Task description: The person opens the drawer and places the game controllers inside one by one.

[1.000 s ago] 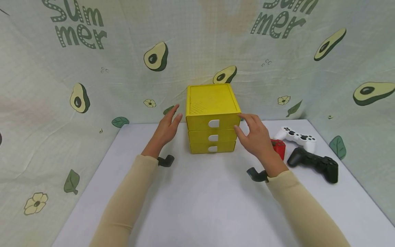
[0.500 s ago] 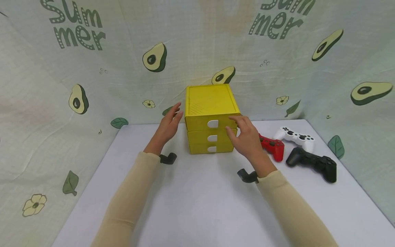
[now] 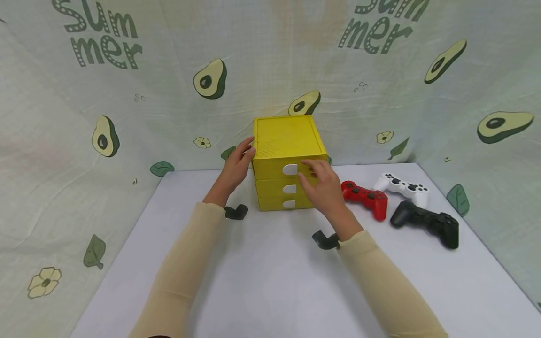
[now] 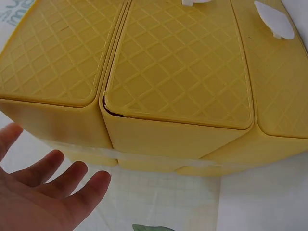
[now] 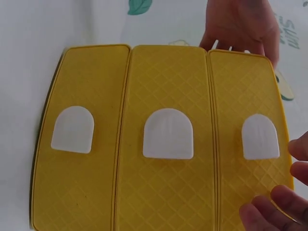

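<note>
A yellow three-drawer box stands at the back of the white table, all its drawers closed. Each drawer front carries a white tab handle. At the box's upper left side is my left hand, its fingers extended; the left wrist view shows a gap between those fingers and the side wall. My right hand hovers before the right part of the drawer fronts, thumb and fingers apart, holding nothing. In the right wrist view its fingertips are close to the top drawer; contact cannot be told.
To the right lie a red game controller, a white one and a black one. Behind the table hangs a cloth printed with avocados, close to the box's back.
My right hand has moved left, from the box's right edge across its front, uncovering the red controller. The left hand has come slightly right, nearer the box's side. The box has not moved.
</note>
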`<state>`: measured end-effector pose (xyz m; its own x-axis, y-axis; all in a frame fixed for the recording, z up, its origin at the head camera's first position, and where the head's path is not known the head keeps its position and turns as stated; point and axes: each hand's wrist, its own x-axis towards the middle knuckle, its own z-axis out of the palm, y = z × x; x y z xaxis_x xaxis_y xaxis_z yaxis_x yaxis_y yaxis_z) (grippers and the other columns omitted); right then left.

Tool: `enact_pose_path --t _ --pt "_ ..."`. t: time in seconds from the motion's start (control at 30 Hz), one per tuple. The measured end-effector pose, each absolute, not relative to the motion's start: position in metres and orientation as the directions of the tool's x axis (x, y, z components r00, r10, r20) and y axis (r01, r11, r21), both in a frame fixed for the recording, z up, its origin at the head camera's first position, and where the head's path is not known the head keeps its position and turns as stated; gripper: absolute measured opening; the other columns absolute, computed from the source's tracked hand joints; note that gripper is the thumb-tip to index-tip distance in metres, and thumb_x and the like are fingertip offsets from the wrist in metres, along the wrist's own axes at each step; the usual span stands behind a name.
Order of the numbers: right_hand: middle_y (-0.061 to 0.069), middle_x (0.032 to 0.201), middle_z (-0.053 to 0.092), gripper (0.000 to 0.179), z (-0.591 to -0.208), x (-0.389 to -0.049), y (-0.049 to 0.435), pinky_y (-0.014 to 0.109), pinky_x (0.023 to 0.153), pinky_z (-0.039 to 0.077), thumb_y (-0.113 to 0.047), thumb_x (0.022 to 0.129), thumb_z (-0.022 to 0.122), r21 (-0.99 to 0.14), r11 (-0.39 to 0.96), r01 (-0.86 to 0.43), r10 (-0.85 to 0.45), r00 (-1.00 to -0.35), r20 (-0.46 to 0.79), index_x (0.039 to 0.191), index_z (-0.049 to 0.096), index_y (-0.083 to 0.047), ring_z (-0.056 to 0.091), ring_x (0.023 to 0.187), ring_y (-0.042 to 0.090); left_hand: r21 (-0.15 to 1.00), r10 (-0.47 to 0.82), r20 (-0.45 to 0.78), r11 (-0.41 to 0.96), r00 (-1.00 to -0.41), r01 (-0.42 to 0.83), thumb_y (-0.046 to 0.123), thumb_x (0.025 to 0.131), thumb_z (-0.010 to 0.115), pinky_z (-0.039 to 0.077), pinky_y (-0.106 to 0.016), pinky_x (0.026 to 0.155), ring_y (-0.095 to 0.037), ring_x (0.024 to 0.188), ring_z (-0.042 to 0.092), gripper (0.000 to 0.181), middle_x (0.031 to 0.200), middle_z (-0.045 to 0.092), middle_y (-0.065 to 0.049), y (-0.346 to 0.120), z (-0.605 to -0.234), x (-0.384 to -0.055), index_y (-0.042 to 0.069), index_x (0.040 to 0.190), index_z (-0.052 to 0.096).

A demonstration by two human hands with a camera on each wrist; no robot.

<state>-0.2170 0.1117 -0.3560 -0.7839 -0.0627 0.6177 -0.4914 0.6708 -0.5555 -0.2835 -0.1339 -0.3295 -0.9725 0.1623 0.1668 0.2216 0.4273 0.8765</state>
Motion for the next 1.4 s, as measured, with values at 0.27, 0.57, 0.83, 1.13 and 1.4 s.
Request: enact_pose_path --t 0.27,0.57,0.83,1.13,1.4 --pt "0.013 0.114 0.060 0.032 -0.360 -0.222 0.106 0.039 0.088 0.056 -0.017 0.091 0.067 -0.565 0.647 -0.512 -0.053 -0.769 0.636 0.120 0.063 -0.005 0.062 0.099 0.026 0.892 0.129 0.126 0.419 -0.984 0.170 0.057 0.098 0.043 0.038 -0.050 0.110 -0.023 0.139 0.039 0.046 0.155 0.035 0.005 -0.130 -0.331 -0.292 0.048 0.143 0.038" --pt "0.011 0.111 0.062 0.030 -0.362 -0.225 0.097 0.034 0.086 0.057 -0.017 0.091 0.067 -0.599 0.611 -0.517 -0.038 -0.776 0.630 0.119 0.063 -0.006 0.063 0.098 0.022 0.923 0.115 0.108 0.357 -0.987 0.143 0.052 0.099 0.045 0.037 -0.048 0.111 -0.023 0.142 0.036 0.044 0.156 0.034 0.006 -0.125 -0.333 -0.301 0.045 0.142 0.042" --pt "0.010 0.105 0.060 0.026 -0.364 -0.229 0.090 0.032 0.083 0.057 -0.014 0.091 0.068 -0.653 0.560 -0.511 0.004 -0.786 0.618 0.115 0.066 -0.005 0.064 0.095 0.021 0.967 0.169 0.060 0.235 -0.984 0.100 0.044 0.101 0.046 0.034 -0.051 0.113 -0.019 0.145 0.030 0.042 0.159 0.026 0.010 -0.123 -0.335 -0.309 0.047 0.142 0.041" --pt "0.007 0.105 0.058 0.024 -0.362 -0.233 0.088 0.032 0.086 0.057 -0.019 0.091 0.069 -0.727 0.521 -0.448 0.061 -0.829 0.555 0.113 0.067 -0.010 0.062 0.097 0.018 0.957 0.162 0.076 0.264 -0.984 0.118 0.039 0.103 0.040 0.035 -0.050 0.111 -0.023 0.137 0.037 0.034 0.156 0.031 0.004 -0.119 -0.335 -0.308 0.034 0.136 0.048" --pt "0.005 0.104 0.059 0.019 -0.361 -0.238 0.094 0.032 0.086 0.057 -0.018 0.091 0.068 -0.760 0.491 -0.426 0.063 -0.853 0.518 0.108 0.068 -0.010 0.063 0.097 0.018 0.955 0.124 0.083 0.273 -0.989 0.115 0.032 0.103 0.038 0.035 -0.048 0.111 -0.024 0.132 0.039 0.030 0.153 0.034 0.001 -0.115 -0.334 -0.302 0.026 0.130 0.049"
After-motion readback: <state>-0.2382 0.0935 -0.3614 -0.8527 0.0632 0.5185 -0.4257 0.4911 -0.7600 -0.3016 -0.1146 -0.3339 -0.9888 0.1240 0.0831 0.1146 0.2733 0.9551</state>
